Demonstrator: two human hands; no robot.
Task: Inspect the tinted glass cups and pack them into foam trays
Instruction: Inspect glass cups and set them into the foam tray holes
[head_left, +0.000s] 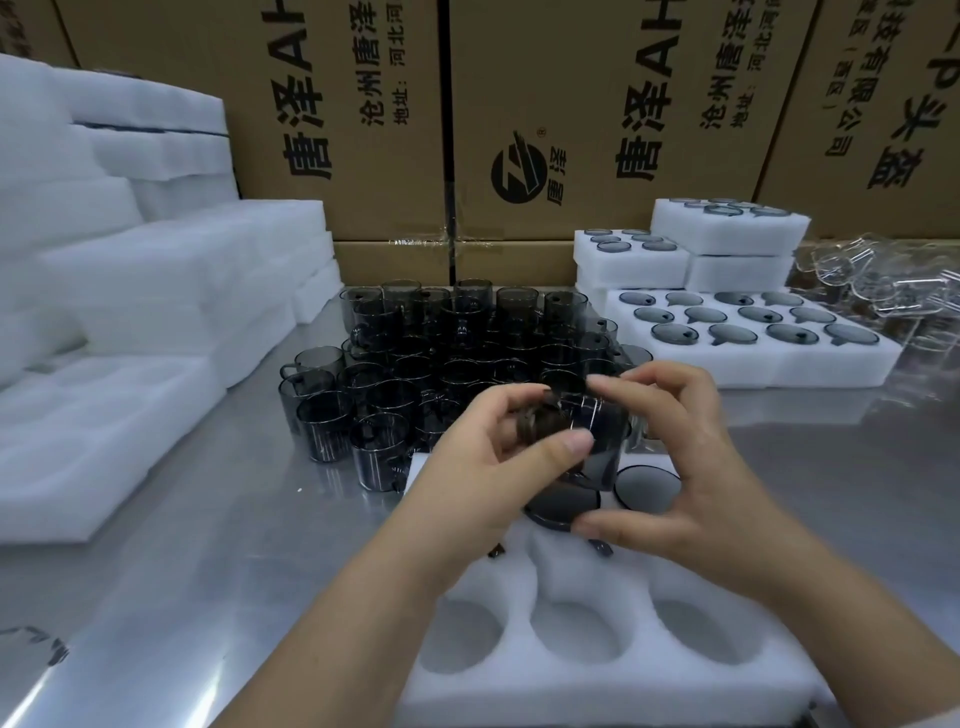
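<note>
White foam stacks (130, 270) fill the left of the frame, and an empty foam sheet (93, 441) with shallow hollows lies in front of them on the steel worktop (234, 545). At the centre a dense cluster of upright tinted cups (441, 353) stands on the worktop, rims up, and some of their handles show. Just in front of the cluster the left hand (483, 467) has its grip closed on one end of a single cup (597, 431), pinching it between thumb and curled fingers. The cup is tilted and held in the air above the far part of the near tray (597, 691). The right hand (696, 467) grasps the cup's other end, fingers curled over the top and thumb underneath. Below the hands, two dark cups (647, 486) sit sunk in the tray's far holes, while the three holes in the row nearest the camera are empty. To the right a filled tray (753, 366) lies flat, with rows of grey cup rims showing in its holes. Behind it smaller filled trays (628, 270) are stacked. At the right edge lies a heap of clear glass pieces (883, 280), too blurred to make out. Printed cartons (571, 104) line the back across the upper frame.
</note>
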